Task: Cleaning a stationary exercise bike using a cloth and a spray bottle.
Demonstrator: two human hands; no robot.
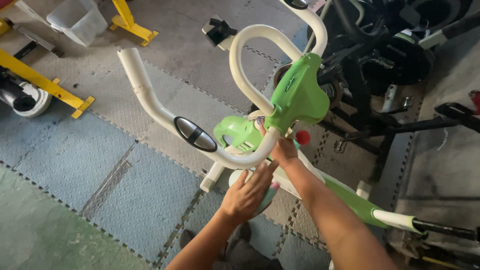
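Observation:
A white and green exercise bike stands below me, its curved white handlebar (150,100) looping across the middle of the view with a green console cover (300,92) on it. My left hand (248,192) is flat, fingers apart, resting against the white frame just under the handlebar. My right hand (283,148) reaches up under the green console, fingers curled around something hidden there, beside a small red knob (302,137). A dark oval sensor pad (195,134) sits on the handlebar to the left.
Black exercise bikes (395,55) crowd the upper right. Yellow metal stands (47,82) and a white plastic bin (80,20) lie at the upper left. Grey and blue foam floor mats (100,170) cover the ground. The green and white frame bar (380,212) runs off right.

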